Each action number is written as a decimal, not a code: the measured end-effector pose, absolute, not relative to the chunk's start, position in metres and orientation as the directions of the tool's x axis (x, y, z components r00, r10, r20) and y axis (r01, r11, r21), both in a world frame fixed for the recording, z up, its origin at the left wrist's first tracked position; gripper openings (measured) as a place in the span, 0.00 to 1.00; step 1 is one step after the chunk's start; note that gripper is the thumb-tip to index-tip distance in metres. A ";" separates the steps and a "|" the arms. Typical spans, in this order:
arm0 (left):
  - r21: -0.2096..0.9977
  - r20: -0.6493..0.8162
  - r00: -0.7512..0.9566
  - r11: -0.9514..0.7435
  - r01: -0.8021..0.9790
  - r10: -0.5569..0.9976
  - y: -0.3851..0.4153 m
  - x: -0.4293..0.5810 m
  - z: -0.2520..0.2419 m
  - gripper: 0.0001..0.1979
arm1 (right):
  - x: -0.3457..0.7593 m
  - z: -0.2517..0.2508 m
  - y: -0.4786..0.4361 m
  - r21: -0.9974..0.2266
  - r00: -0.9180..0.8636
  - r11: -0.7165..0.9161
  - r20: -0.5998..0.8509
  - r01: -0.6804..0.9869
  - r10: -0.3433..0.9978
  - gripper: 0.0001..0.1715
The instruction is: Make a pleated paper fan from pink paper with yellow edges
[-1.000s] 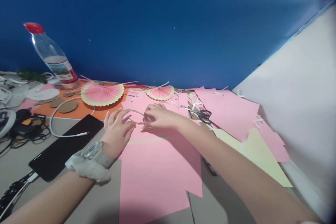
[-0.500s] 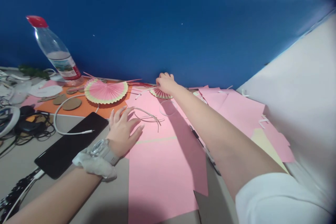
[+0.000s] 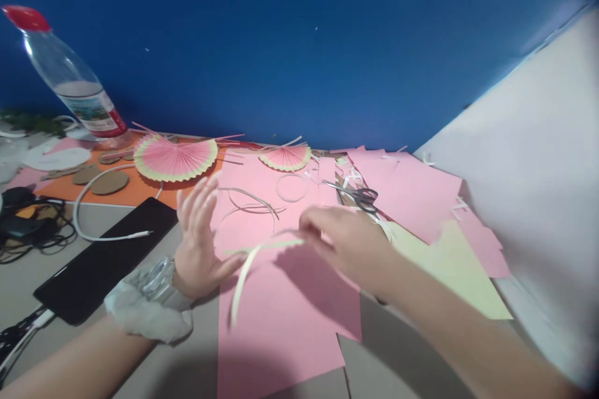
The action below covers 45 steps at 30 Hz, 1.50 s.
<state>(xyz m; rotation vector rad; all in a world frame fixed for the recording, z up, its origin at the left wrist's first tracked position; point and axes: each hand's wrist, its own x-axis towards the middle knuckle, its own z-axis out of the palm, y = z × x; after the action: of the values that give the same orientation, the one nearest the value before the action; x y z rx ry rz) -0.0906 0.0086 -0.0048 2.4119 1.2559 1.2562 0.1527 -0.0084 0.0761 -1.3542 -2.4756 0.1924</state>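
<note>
My right hand (image 3: 344, 243) is closed with a narrow pale yellow paper strip (image 3: 244, 280) pinched at its fingertips. The strip runs left and curls down over the large pink paper (image 3: 281, 349). To the left, my left hand (image 3: 199, 243) is open, its fingers stretched upward and its thumb pointing at the strip. It wears a watch and a pale scrunchie at the wrist. Thin cords (image 3: 253, 206) and a clear ring (image 3: 291, 187) lie on the pink paper beyond the hands. A small pleated paper fan (image 3: 286, 158) lies at the back.
A larger pink-and-yellow fan (image 3: 175, 159) lies on orange paper (image 3: 60, 187), near cardboard discs (image 3: 110, 182). Left are a phone (image 3: 105, 262), cables and a bottle (image 3: 79, 81). Scissors (image 3: 362, 197), pink sheets (image 3: 412, 193) and a pale yellow sheet (image 3: 449, 268) lie right. A blue partition rises behind.
My right hand has come back from the small fan toward me and now holds the yellow strip. My left hand has lifted its fingers. The scissors have come into sight, and the view has shifted right.
</note>
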 end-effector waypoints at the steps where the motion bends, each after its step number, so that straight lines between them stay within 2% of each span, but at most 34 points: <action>1: 0.492 0.579 0.384 -0.684 0.539 0.719 0.006 -0.089 -0.005 0.41 | 0.155 0.059 -0.023 -0.227 -0.545 0.594 0.246 0.772 0.802 0.08; 4: 0.570 0.459 0.599 -0.735 0.368 0.656 -0.001 -0.082 -0.005 0.24 | 0.162 0.018 -0.047 -0.142 -0.570 0.655 0.380 0.742 0.728 0.10; 6: 0.615 0.392 0.676 -0.724 0.312 0.624 -0.005 -0.079 -0.002 0.15 | 0.167 0.004 -0.050 -0.105 -0.595 0.698 0.442 0.708 0.671 0.10; 8: 0.705 0.306 0.708 -0.651 0.280 0.636 -0.008 -0.078 0.002 0.12 | 0.171 0.000 -0.049 -0.110 -0.594 0.722 0.490 0.684 0.638 0.09; 11: 0.845 0.244 0.670 -0.493 0.208 0.701 -0.008 -0.079 0.006 0.08 | 0.178 0.001 -0.044 -0.191 -0.526 0.728 0.574 0.659 0.627 0.10; 14: 0.897 0.287 0.539 -0.420 0.140 0.792 -0.003 -0.082 0.005 0.08 | 0.185 0.000 -0.041 -0.310 -0.441 0.716 0.617 0.626 0.652 0.16; 17: 0.905 0.262 0.434 -0.376 0.198 0.862 0.002 -0.083 0.001 0.11 | 0.189 -0.002 -0.040 -0.413 -0.373 0.692 0.621 0.592 0.689 0.18; 19: 0.873 0.270 0.501 -0.428 0.234 0.823 0.002 -0.080 0.000 0.15 | 0.186 -0.001 -0.041 -0.426 -0.363 0.656 0.585 0.623 0.725 0.22; 21: 0.812 0.311 0.621 -0.541 0.220 0.719 0.000 -0.076 -0.001 0.19 | 0.180 0.001 -0.042 -0.409 -0.390 0.615 0.509 0.674 0.767 0.38; 22: 0.779 0.330 0.668 -0.592 0.206 0.667 -0.001 -0.074 -0.001 0.21 | 0.176 0.001 -0.042 -0.403 -0.418 0.602 0.458 0.689 0.785 0.43; 23: 0.753 0.344 0.696 -0.628 0.196 0.630 -0.003 -0.072 -0.001 0.22 | 0.172 0.001 -0.043 -0.401 -0.452 0.603 0.412 0.690 0.791 0.42; 26: 0.714 0.360 0.722 -0.672 0.194 0.590 -0.007 -0.068 -0.003 0.24 | 0.166 -0.004 -0.043 -0.378 -0.547 0.666 0.381 0.643 0.745 0.22; 27: 0.715 0.356 0.729 -0.673 0.191 0.585 -0.008 -0.068 -0.004 0.24 | 0.166 -0.006 -0.043 -0.357 -0.576 0.694 0.389 0.625 0.719 0.18; 33: 0.757 0.303 0.707 -0.612 0.228 0.638 -0.006 -0.076 -0.005 0.21 | 0.174 -0.011 -0.042 -0.250 -0.589 0.737 0.467 0.627 0.660 0.21; 36: 0.766 0.323 0.677 -0.603 0.223 0.661 -0.004 -0.081 -0.004 0.18 | 0.177 -0.007 -0.042 -0.255 -0.549 0.729 0.516 0.635 0.658 0.19; 39: 0.832 0.378 0.578 -0.540 0.131 0.723 -0.001 -0.083 -0.005 0.13 | 0.178 -0.006 -0.043 -0.297 -0.501 0.700 0.525 0.649 0.688 0.20; 42: 0.917 0.338 0.450 -0.396 0.039 0.827 0.003 -0.085 -0.008 0.06 | 0.177 -0.008 -0.044 -0.312 -0.479 0.701 0.551 0.642 0.684 0.22; 45: 0.983 0.171 0.413 -0.181 -0.017 0.894 0.008 -0.089 -0.010 0.03 | 0.176 -0.009 -0.044 -0.301 -0.479 0.716 0.575 0.630 0.663 0.25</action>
<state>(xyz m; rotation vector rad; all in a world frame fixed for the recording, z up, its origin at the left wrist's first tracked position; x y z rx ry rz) -0.0889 0.0078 -0.0095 1.5277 0.8108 0.9993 0.1761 -0.0435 -0.0089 -0.9763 -2.2320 0.0622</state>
